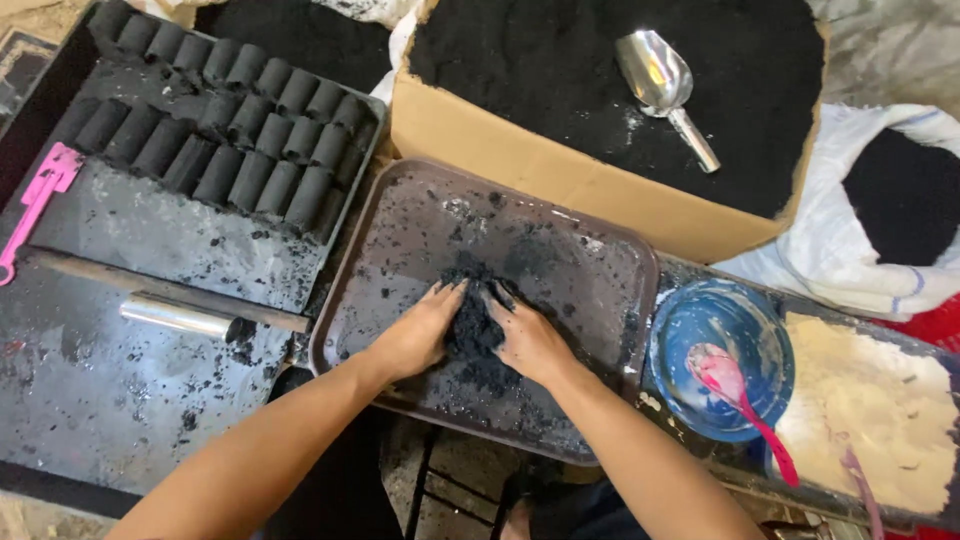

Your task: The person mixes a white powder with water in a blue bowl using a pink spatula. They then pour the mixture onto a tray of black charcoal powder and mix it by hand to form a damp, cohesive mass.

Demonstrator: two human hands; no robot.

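While both hands are pressing together mid-tray (pixel 380 215), left hand (pixel 415 335) and right hand (pixel 530 340) are cupping a black powder clump (pixel 472 325), fingers curled loosely around it; a blue bowl (pixel 690 330) is sitting just right of the tray.

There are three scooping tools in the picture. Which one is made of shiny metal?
The metal scoop lying on the black powder in the cardboard box. The pink spoon rests in the blue bowl, and the other spoon lies on the pale powder.
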